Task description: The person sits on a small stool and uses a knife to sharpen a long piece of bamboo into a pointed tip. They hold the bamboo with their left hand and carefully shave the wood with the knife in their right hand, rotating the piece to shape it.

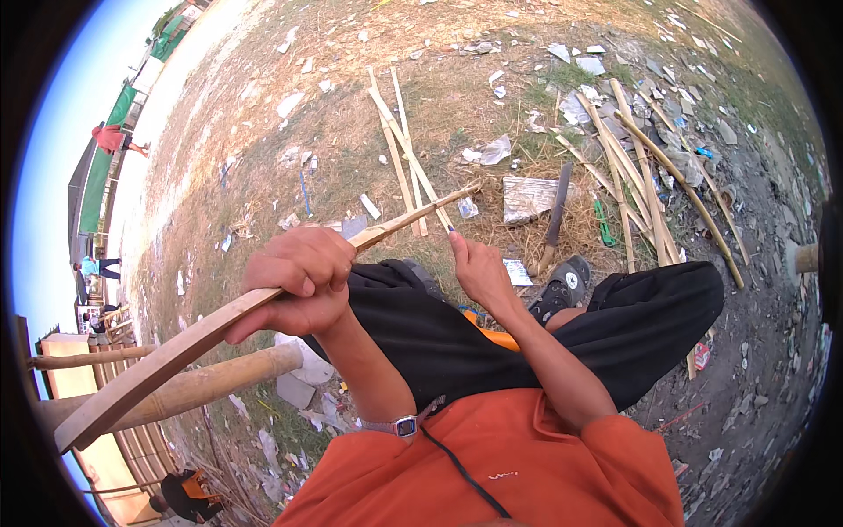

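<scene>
My left hand [299, 283] grips a long split bamboo strip [176, 351] near its middle; the strip runs from the lower left up to a thin tip [457, 195] over the ground. My right hand [479, 268] is closed around a small dark tool, likely a pen or marker [451, 229], whose tip points up at the strip close to its thin end. I sit with black trousers [492, 342] and an orange shirt [492, 465], a watch [405, 427] on my left wrist.
A large knife [555, 218] lies on dry grass ahead. Several bamboo strips [406, 154] and poles [654, 189] lie scattered among litter. A thick bamboo rail [211, 379] runs at lower left. People stand far off at left [112, 138].
</scene>
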